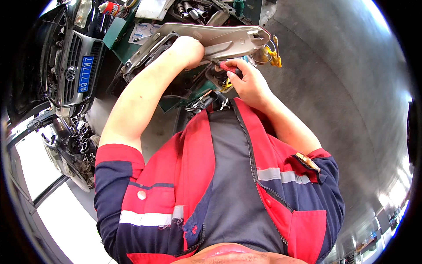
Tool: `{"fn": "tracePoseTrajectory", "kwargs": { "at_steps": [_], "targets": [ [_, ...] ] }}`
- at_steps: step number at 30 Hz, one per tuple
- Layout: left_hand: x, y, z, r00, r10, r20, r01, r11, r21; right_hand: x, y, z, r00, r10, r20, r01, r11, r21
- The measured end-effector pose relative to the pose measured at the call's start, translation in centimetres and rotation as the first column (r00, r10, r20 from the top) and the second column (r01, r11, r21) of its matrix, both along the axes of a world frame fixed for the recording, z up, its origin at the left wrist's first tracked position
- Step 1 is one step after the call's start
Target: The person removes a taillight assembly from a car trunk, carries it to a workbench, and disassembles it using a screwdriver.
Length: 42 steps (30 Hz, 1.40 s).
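A long light-grey plastic car part point(237, 34) with a dark red rim at its right end lies tilted across the top of the workbench. My left hand point(189, 51) is closed at its lower left side; most of its fingertips are hidden. Gripped in my right hand point(252, 83) is a screwdriver point(229, 67) with a red and black handle. It points left toward the underside of the part, close to my left hand. The screwdriver's tip is hard to make out.
A car front with a grille point(75, 46) stands at the left, engine parts point(81, 143) below it. On the green bench are metal sockets point(193, 11), a spray can point(110, 9) and a printed sheet point(143, 31). A yellow connector point(274, 59) hangs at the right, above the grey floor point(334, 88).
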<state>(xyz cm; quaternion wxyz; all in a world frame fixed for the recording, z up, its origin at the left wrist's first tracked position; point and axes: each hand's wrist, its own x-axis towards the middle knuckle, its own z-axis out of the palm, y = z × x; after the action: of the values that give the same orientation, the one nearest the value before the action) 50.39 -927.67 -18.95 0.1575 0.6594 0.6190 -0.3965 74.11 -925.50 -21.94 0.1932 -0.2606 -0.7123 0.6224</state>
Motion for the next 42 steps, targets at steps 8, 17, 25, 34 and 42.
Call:
{"fn": "tracePoseTrajectory", "kwargs": {
  "at_steps": [8,17,25,34,42],
  "targets": [
    [0.0,1.9,0.3,0.992,-0.127,-0.009,0.125,0.985,-0.121,0.2,0.1,-0.6,0.998,-0.010,-0.062,0.008,1.000,-0.030],
    [2.0,2.7,-1.5,0.992,0.034,-0.124,-0.041,0.998,-0.056,0.5,0.1,-2.2,0.995,-0.018,-0.103,0.015,0.999,-0.035],
    [2.2,2.5,-1.4,0.991,0.092,-0.099,-0.096,0.995,-0.029,0.7,-0.2,-2.3,0.993,0.000,-0.119,-0.008,0.998,-0.066],
    [2.5,2.1,-0.9,0.996,-0.073,-0.056,0.068,0.994,-0.090,0.8,0.0,-1.8,0.997,0.005,-0.082,-0.005,1.000,0.009],
    [2.2,2.0,-2.0,0.994,-0.080,-0.071,0.075,0.995,-0.073,1.0,0.2,-1.6,0.996,0.006,-0.085,-0.007,1.000,-0.015]
  ]
}}
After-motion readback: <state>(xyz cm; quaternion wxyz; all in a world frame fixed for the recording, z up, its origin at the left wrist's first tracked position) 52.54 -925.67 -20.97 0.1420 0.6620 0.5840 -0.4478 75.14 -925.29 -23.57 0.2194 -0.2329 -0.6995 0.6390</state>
